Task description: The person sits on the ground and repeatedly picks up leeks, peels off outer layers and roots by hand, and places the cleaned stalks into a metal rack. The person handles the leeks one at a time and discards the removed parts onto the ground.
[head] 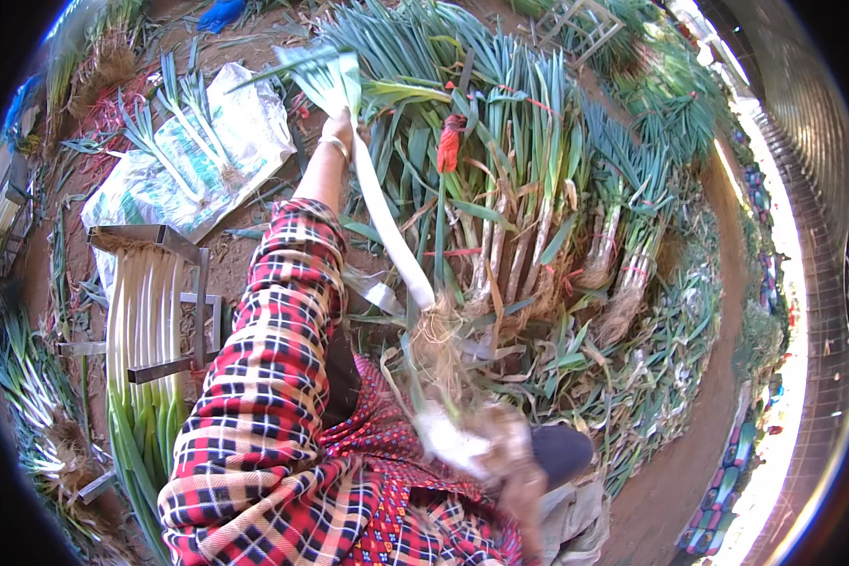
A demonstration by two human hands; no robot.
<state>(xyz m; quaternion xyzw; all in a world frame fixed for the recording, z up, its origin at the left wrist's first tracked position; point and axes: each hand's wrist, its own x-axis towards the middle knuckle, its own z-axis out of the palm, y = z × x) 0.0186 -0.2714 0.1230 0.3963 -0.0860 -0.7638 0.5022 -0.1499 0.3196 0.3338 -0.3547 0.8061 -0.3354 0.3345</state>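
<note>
My left hand [338, 129] is closed around the green upper part of a leek [382, 205], held out ahead with its white shaft hanging down to a tuft of roots. At the lower right, my right hand [513, 439] is strongly blurred, beside pale peeled leaf matter [453, 439]; whether its fingers grip this cannot be told. Right of the held leek lies a large heap of untrimmed leeks [530, 163], some tied with red strips. A knife-like tool with a red-wrapped handle [449, 145] rests on them.
At left, a metal frame [201, 304] holds a row of white-stemmed leeks [145, 318]. Several cleaned leeks [205, 127] lie on a plastic sheet [255, 120]. Leaf waste [644, 382] covers the ground at right. More leeks [35, 396] lie at far left.
</note>
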